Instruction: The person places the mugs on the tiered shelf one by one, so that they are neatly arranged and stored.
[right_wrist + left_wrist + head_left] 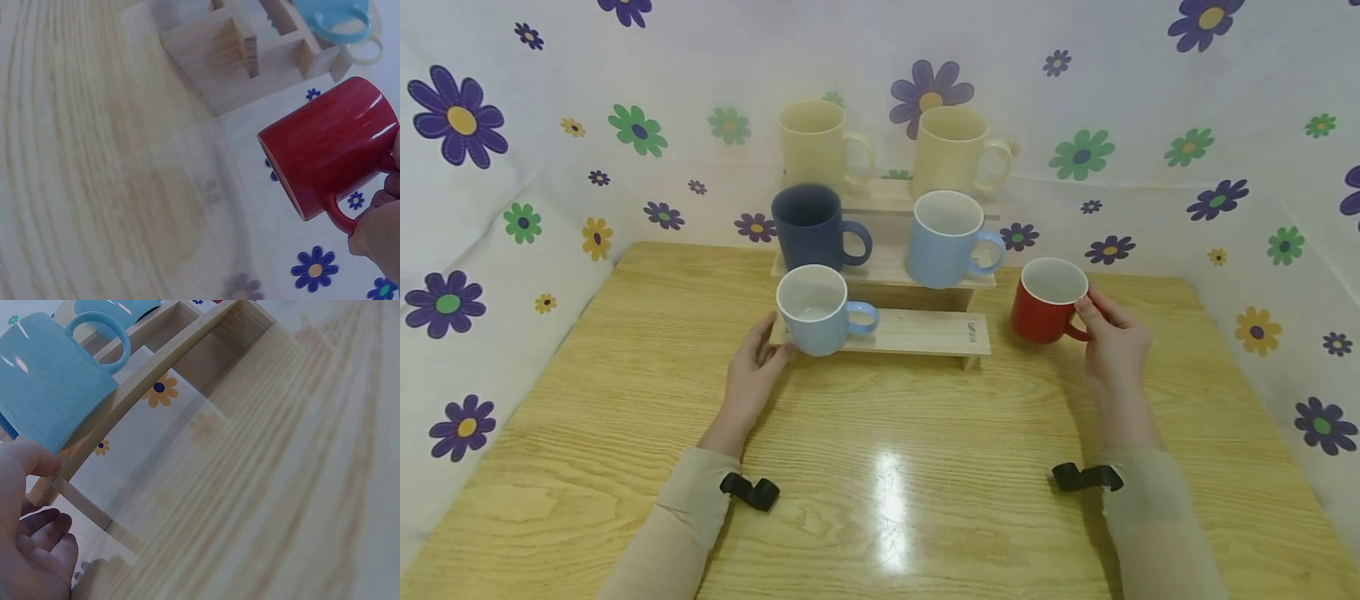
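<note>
My right hand [1117, 337] holds a red mug [1036, 310] by its handle, right of the wooden stepped rack [917, 332]. In the right wrist view the mug [328, 147] is raised over the table, and its white inside shows from the head. At the left end of the bottom step, my left hand [756, 362] grips the board, thumb at its top edge and fingers curled below. Close to that thumb, a light blue mug [814, 321] stands upright on the step, handle to the right.
A dark blue mug [808, 233] and another light blue mug [942, 242] stand on the middle step. Two cream mugs, one at left [812, 150] and one at right [950, 154], stand on the top step. A flowered cloth [685, 75] hangs behind the wooden table [880, 433].
</note>
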Motion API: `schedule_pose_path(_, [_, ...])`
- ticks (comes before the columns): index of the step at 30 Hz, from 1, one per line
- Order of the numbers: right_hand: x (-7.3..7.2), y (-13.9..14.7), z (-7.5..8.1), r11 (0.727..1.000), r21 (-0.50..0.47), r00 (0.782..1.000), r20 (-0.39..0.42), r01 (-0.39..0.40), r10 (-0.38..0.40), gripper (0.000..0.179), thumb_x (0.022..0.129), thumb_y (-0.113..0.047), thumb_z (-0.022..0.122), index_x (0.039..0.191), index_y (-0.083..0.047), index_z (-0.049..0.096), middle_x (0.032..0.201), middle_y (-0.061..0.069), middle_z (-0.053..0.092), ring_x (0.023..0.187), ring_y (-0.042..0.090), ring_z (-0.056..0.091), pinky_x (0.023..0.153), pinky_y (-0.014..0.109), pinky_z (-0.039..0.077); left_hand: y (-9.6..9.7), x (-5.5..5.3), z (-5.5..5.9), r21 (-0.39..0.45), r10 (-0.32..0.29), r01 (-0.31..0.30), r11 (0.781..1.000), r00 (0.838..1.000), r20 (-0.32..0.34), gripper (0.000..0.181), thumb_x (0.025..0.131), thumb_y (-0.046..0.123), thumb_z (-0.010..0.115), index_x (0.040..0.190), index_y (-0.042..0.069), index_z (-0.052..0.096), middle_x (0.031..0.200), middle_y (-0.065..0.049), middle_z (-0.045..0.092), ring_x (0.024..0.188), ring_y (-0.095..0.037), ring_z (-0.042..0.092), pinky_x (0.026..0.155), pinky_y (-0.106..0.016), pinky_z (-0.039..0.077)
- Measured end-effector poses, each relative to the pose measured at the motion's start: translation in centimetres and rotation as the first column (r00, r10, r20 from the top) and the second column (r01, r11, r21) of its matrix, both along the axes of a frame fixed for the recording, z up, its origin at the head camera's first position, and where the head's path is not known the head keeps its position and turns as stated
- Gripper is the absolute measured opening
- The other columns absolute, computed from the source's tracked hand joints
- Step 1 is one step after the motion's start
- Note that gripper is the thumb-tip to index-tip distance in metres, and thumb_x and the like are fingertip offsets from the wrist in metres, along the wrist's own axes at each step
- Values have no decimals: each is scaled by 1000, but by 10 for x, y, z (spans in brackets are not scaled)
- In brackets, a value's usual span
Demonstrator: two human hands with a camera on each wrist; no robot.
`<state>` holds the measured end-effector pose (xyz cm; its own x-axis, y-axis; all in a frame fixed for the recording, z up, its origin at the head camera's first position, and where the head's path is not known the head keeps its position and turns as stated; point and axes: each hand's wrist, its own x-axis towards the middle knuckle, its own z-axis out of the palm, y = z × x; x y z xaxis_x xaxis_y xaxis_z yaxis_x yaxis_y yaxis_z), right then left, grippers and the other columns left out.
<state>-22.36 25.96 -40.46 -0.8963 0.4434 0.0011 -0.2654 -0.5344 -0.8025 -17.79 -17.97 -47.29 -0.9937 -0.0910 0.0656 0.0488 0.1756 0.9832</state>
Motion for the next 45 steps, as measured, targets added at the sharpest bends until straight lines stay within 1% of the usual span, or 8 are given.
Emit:
schedule_pose_path(6, [13, -5, 14, 996, 45, 995, -56, -78, 81, 27, 76, 13, 71, 103, 10, 69, 88, 13, 72, 73, 21, 66, 58, 38, 57, -1, 0, 2, 10, 5, -5, 1000, 1000, 13, 67, 94, 30, 63, 149, 11, 31, 152, -6, 32, 136, -17, 35, 109, -31, 30])
schedule_pose_path(13, [27, -12, 30, 977, 145, 978, -118, -156, 173, 32, 80, 12, 68, 111, 13, 63, 94, 14, 72, 80, 22, 67, 62, 37, 57, -2, 1, 1, 4, 9, -9, 1000, 1000, 21, 66, 94, 29, 62, 150, 11, 31, 152, -7, 32, 137, -20, 34, 109, -31, 28])
schedule_pose_path(16, [31, -17, 36, 964, 177, 957, -174, -201, 232, 31, 81, 12, 66, 112, 14, 62, 98, 15, 71, 81, 23, 67, 65, 36, 57, -2, 0, 1, 1, 13, -13, 1000, 1000, 27, 67, 94, 30, 62, 150, 11, 31, 152, -6, 32, 137, -20, 33, 110, -31, 28])
schedule_pose_path(20, [34, -26, 40, 944, 190, 912, -262, -270, 314, 27, 84, 16, 60, 111, 15, 62, 99, 17, 71, 82, 24, 67, 65, 37, 57, -3, -1, 0, -7, 22, -21, 1000, 999, 28, 68, 93, 32, 63, 149, 12, 32, 152, -6, 32, 137, -19, 32, 110, -31, 27])
schedule_pose_path(27, [30, -47, 33, 914, 227, 876, -280, -337, 393, 26, 85, 16, 59, 107, 8, 68, 102, 16, 70, 91, 26, 67, 68, 35, 57, -2, 0, 4, 20, 15, -15, 1000, 999, 40, 66, 94, 26, 63, 149, 9, 31, 152, -7, 31, 138, -18, 32, 110, -29, 27])
schedule_pose_path(35, [24, -71, 21, 882, 257, 842, -283, -395, 459, 25, 83, 13, 65, 104, 4, 72, 100, 13, 71, 88, 23, 69, 69, 34, 57, 9, 13, 34, 19, 0, -1, 1000, 999, 48, 63, 95, 12, 58, 149, -1, 27, 152, -16, 29, 138, -26, 30, 111, -34, 26])
schedule_pose_path(40, [19, -84, 14, 864, 275, 823, -285, -421, 492, 24, 81, 11, 68, 102, 1, 74, 99, 13, 71, 82, 23, 69, 70, 33, 57, 9, 14, 35, 19, 3, -4, 1000, 998, 56, 61, 96, 12, 57, 148, 0, 28, 152, -15, 29, 138, -24, 30, 110, -32, 27])
schedule_pose_path(45, [16, -94, 8, 862, 288, 825, -278, -417, 492, 26, 81, 14, 67, 100, -1, 75, 100, 13, 71, 83, 22, 68, 69, 33, 57, 9, 13, 35, 19, -3, 2, 1000, 999, 51, 62, 96, 12, 57, 148, -1, 27, 152, -16, 29, 139, -25, 29, 111, -33, 26])
